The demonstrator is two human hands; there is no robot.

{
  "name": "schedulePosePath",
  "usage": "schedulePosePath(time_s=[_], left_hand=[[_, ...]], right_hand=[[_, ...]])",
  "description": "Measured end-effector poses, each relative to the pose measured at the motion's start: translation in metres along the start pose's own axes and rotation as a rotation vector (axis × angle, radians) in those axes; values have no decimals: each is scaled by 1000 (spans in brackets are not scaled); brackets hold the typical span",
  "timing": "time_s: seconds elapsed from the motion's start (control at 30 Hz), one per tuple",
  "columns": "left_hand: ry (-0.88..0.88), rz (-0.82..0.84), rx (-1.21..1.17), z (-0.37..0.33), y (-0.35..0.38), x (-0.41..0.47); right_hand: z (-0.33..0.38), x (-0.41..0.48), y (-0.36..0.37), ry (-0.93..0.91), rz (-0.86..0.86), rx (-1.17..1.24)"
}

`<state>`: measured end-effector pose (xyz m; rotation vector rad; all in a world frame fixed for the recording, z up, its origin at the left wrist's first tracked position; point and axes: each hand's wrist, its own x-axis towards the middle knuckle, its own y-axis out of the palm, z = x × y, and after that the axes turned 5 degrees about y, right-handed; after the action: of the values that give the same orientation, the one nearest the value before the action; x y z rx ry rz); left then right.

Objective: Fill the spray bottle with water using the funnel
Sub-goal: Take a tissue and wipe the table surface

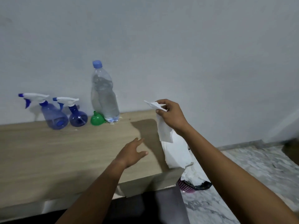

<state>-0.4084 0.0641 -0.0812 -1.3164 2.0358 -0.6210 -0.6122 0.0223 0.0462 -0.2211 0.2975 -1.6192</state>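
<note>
Two blue spray bottles with white trigger heads stand at the back left of the wooden table: a larger one and a smaller round one. A green funnel lies on its side against a tall clear water bottle with a blue cap. My left hand hovers over the table's middle, fingers apart and holding nothing. My right hand is raised near the table's right end, pinching a white paper tissue that hangs down.
The table stands against a plain pale wall. Off its right edge, a bin with a dark liner and crumpled white paper sits on a marbled floor. White paper or a bag lies at the table's right end.
</note>
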Motion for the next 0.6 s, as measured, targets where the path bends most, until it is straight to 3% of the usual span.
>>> schedulePosePath(time_s=[0.37,0.6], left_hand=[[-378,-275,5,196,-155,-117],[-556,-139,250,303,-230,-156]], right_hand=[[9,1,280,-35,291,-164],[17,14,438,26,336,-178]])
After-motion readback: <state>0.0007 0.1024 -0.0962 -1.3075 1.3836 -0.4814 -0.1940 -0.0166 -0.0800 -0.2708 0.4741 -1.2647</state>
